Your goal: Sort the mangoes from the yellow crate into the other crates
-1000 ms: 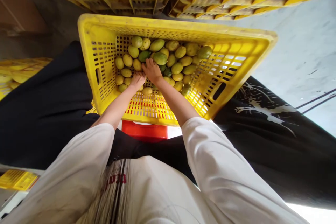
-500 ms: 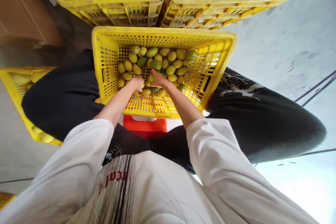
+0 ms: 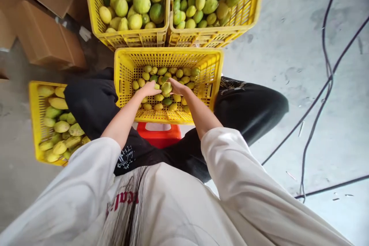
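Between my legs stands a yellow slatted crate (image 3: 168,52), with small oval yellow-green fruits (image 3: 158,107) spread over its bottom. My left hand (image 3: 150,89) reaches in from the left, its fingers curled round a yellow fruit (image 3: 157,86) that shows only in part. Close beside it, my right hand (image 3: 178,87) grips a larger yellow-green fruit (image 3: 166,87), raised a little above the others. Both hands point inward, a small gap apart. Their undersides are hidden.
Two yellow crates (image 3: 129,38) (image 3: 201,37) piled with bigger green-yellow fruits adjoin the far side. Another full crate (image 3: 36,123) stands left of my knee. Cardboard boxes (image 3: 43,34) lie far left. A red stool (image 3: 161,134) is below me; black cables (image 3: 314,111) cross the floor right.
My view has shifted, so more of the far crates and floor shows. My hands have lifted slightly from among the fruits, and a larger fruit now shows in my right hand.
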Action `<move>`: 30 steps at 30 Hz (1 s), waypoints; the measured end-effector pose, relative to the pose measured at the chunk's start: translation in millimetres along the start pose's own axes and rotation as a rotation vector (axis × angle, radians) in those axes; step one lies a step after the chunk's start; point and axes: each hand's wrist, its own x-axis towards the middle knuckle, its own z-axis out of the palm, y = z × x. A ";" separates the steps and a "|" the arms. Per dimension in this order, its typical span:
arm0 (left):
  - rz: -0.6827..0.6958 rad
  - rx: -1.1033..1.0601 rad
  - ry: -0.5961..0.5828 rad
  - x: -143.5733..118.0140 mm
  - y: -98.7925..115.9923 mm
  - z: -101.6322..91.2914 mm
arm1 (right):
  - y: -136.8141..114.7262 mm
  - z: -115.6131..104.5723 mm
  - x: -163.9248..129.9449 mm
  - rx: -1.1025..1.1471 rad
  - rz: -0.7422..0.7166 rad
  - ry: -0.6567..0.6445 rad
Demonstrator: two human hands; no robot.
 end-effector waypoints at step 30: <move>0.344 -0.914 0.077 -75.2 56.3 -107.5 | -92.2 -48.4 -107.9 0.018 -0.361 0.232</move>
